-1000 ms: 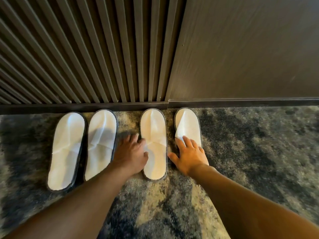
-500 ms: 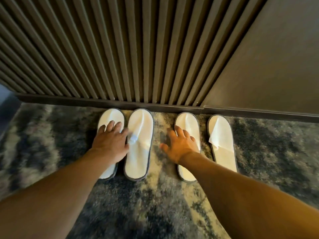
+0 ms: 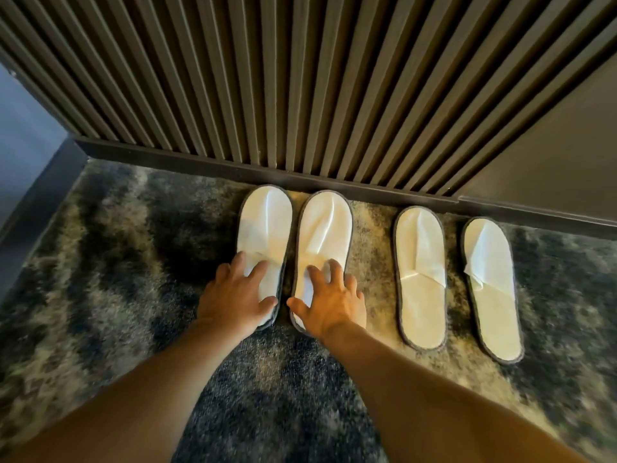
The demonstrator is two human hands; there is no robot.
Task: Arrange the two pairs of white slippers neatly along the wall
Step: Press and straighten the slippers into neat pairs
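With both palms pressed flat on the left pair, I judge this job close to finished. My left hand [image 3: 235, 297] lies spread on the heel half of the leftmost slipper [image 3: 265, 228], and my right hand [image 3: 330, 302] lies spread on the second slipper [image 3: 325, 228]; neither grip is closed around anything, the fingers just rest open on the white fabric. These two slippers sit side by side, nearly touching, toes up against the dark baseboard [image 3: 367, 192] under the slatted wall panel [image 3: 300, 78]. To the right, apart from my hands, the third slipper [image 3: 420, 279] and the rightmost slipper [image 3: 490, 289] lie on the mottled carpet [image 3: 100, 262] with a wider gap between them, and the rightmost one angles a little, its heel drifting right. What seems left is closing that gap and squaring the right pair to match.
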